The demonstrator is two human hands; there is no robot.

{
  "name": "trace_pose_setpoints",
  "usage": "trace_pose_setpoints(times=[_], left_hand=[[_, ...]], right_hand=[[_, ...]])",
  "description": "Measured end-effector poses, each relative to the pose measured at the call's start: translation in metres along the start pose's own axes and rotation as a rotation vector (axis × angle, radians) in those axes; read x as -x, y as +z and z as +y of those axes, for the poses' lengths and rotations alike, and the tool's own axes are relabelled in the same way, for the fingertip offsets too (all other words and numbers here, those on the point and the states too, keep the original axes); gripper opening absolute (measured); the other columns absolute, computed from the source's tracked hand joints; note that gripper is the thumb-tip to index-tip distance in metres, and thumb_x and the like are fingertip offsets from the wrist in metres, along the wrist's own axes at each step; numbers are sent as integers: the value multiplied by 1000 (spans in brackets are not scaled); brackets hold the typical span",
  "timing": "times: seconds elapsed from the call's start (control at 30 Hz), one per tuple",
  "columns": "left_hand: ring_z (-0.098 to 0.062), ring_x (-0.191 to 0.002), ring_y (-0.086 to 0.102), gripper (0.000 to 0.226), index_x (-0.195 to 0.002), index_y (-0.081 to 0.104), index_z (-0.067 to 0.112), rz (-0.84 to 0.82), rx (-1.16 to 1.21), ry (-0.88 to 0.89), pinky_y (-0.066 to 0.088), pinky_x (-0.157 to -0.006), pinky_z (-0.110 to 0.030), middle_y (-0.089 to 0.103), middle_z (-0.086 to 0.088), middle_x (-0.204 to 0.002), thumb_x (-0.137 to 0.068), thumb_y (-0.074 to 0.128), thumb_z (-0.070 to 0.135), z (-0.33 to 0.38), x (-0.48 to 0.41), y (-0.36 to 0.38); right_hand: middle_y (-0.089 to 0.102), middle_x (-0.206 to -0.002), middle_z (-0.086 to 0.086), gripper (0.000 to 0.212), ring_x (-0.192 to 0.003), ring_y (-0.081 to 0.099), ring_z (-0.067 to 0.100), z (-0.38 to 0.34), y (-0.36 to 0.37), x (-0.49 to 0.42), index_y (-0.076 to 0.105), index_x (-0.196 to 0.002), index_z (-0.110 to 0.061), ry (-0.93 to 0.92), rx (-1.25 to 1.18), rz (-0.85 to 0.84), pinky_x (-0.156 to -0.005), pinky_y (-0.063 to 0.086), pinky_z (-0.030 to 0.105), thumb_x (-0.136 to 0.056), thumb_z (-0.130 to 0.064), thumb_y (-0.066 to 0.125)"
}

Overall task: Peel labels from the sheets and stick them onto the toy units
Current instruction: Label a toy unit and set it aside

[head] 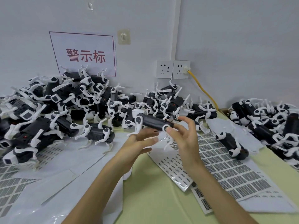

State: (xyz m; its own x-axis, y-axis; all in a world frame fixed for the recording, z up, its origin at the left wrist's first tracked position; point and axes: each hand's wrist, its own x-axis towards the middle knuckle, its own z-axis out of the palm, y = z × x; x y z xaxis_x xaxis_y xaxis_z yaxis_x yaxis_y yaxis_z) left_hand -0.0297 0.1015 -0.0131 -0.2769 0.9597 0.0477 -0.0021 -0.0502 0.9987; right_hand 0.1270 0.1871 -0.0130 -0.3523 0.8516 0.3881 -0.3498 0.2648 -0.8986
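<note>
A black toy dog unit with white legs (151, 122) is lifted above the table at the centre. My left hand (142, 141) supports it from below with nearly straight fingers. My right hand (182, 133) pinches its right end between thumb and forefinger, the other fingers spread. Label sheets (226, 164) with grids of small printed labels lie under and to the right of my hands. Another label sheet (174, 168) lies just below my right wrist.
Large heaps of black-and-white toy units (56, 107) fill the left and back; another heap (275, 120) sits at the right. One toy (233, 146) lies on the sheets. Used backing sheets (48, 175) cover the left. A yellow cable (203, 89) runs from the wall socket.
</note>
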Motion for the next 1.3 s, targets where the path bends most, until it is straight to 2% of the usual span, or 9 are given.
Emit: trace_pose_setpoints(times=[0.13,0.23,0.47,0.57,0.7,0.8,0.93,1.13,1.3], left_hand=[[-24,-104,74,35,-89,74,12,189,134,-15,56,-82,-29,78,-5,-103,-93,46,-10,3,0,-10],[-25,-96,77,21,-92,70,10,290,285,-2,56,-79,-30,79,-10,-100,-97,52,1,6,-2,-18],[-34,-102,70,47,-117,70,8,-45,236,-149,54,-88,-39,75,-19,-112,-103,50,48,15,4,-9],[-27,-98,71,50,-125,68,4,-181,112,-98,58,-86,-29,76,-21,-109,-90,67,40,12,7,-4],[-20,-93,71,33,-111,76,12,-159,89,-50,55,-84,-25,75,-12,-98,-86,74,33,9,7,-2],[-20,-91,70,24,-101,79,16,-92,194,-65,56,-81,-30,74,-10,-95,-88,77,36,8,5,0],[-23,-90,62,28,-104,73,9,-8,262,-21,47,-87,-36,68,-10,-92,-87,74,31,4,1,-3],[-13,-91,70,31,-121,73,16,-49,219,-9,54,-75,-21,74,-3,-98,-91,70,24,1,1,2],[-22,-113,71,40,-127,68,15,-57,200,16,54,-91,-30,75,-8,-120,-89,70,27,-4,1,5]], right_hand=[[78,-101,-1,54,-94,75,21,-2,-11,-9,53,-125,-21,49,-163,165,-82,56,32,-80,-39,76],[74,-98,-1,44,-86,71,16,-5,-15,-14,57,-117,-15,101,-334,196,-81,52,34,-81,-35,71],[76,-106,13,46,-103,71,33,0,-5,-8,56,-120,-18,108,-119,-41,-91,55,48,-81,-34,74],[77,-109,11,52,-106,71,36,2,-2,-4,58,-119,-27,113,-40,-60,-93,57,51,-76,-46,80],[75,-116,-5,47,-105,72,16,1,-3,-5,61,-119,-39,122,27,-37,-92,53,42,-78,-59,75],[75,-111,-8,27,-101,71,10,1,-5,-7,68,-113,-32,100,49,80,-86,51,35,-90,-47,65],[74,-80,-3,10,-71,66,8,-1,-14,-10,72,-90,-18,42,34,260,-71,49,28,-95,-13,65],[69,-79,6,20,-71,61,17,-4,-4,-6,73,-81,-18,135,20,-151,-68,49,28,-96,-9,65],[69,-83,2,11,-75,64,17,-1,1,-3,71,-92,-13,94,121,-183,-69,51,30,-100,-10,63]])
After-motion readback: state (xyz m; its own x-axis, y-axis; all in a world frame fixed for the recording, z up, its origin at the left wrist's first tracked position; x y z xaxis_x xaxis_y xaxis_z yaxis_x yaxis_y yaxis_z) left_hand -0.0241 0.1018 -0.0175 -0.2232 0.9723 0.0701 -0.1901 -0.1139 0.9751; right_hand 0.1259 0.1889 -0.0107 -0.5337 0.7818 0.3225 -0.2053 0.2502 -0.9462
